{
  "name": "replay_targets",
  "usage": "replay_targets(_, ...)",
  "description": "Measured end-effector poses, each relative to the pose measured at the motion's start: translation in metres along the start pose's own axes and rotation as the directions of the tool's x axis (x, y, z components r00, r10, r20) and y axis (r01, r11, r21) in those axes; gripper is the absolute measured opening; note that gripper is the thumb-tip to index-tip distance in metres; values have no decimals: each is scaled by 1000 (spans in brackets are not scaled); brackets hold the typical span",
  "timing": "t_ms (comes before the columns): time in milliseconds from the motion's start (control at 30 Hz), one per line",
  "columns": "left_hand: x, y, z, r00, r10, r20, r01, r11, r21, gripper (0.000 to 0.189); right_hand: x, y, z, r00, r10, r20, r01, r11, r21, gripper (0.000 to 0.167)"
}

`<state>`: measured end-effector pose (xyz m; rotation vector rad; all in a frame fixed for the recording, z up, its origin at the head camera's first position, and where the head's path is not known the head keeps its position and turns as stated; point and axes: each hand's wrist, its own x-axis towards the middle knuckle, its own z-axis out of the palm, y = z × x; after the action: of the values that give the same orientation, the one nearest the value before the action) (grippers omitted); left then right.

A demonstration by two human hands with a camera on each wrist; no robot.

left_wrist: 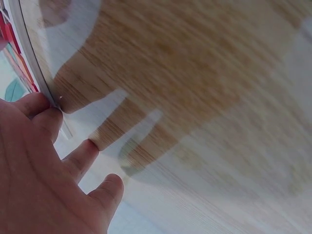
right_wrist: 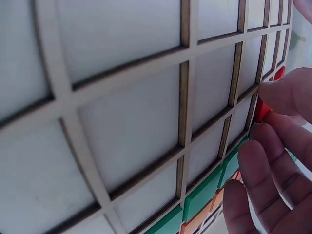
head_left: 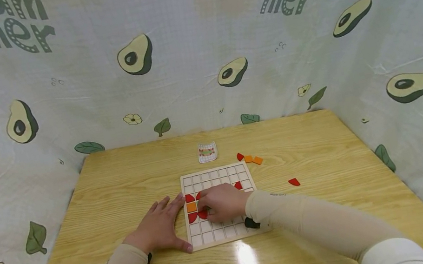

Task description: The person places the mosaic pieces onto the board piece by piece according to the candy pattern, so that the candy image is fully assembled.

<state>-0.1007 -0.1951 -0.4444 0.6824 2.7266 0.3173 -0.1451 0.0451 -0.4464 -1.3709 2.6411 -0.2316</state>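
Observation:
A pale grid board (head_left: 218, 234) lies on the table. My left hand (head_left: 162, 225) is spread at its left edge, with fingertips touching the rim in the left wrist view. My right hand (head_left: 224, 201) is over the board's middle-left cells. In the right wrist view, its thumb and index finger pinch a red piece (right_wrist: 263, 111) at a cell. Green pieces (right_wrist: 204, 187) and orange ones (right_wrist: 197, 219) fill rows beside it. An orange square (head_left: 191, 207) sits in the left column between red quarter-circles (head_left: 192, 218). The right hand hides part of the pattern.
A small pattern card (head_left: 207, 152) lies behind the board. Near the board's back right corner are a loose red piece (head_left: 240, 156) and two orange squares (head_left: 258, 160). Another red quarter-circle (head_left: 294, 182) lies to the right. A printed cloth (head_left: 190, 107) surrounds the wooden table (head_left: 125, 175).

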Motion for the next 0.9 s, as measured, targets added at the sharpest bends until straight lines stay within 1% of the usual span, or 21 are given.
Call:
replay_targets(100,1,-1,1,1000,-5,0,5,1000,1,132,-1,-1,0,1000,0,-5,0,1000,-3,27)
replay_targets(300,1,-1,2,1000,-4,-2,4,1000,-1,133,0,-3,1,998,-23,-55,23,1000,-8,25)
replay_targets(400,0,-2,3,1000,3,-8,-3,1000,-3,133,1,-6,1,998,-34,-60,33,999,-16,24)
replay_targets(567,0,-4,4,1000,14,-12,-14,1000,-3,134,1,-9,0,998,-27,-60,25,999,-33,21)
replay_targets(700,0,-3,3,1000,7,-10,-7,1000,1,134,1,-8,1,998,-8,-61,6,999,-36,18)
replay_targets(900,1,-2,2,1000,9,-12,-9,1000,9,133,1,-6,3,999,14,-52,-16,999,-37,19)
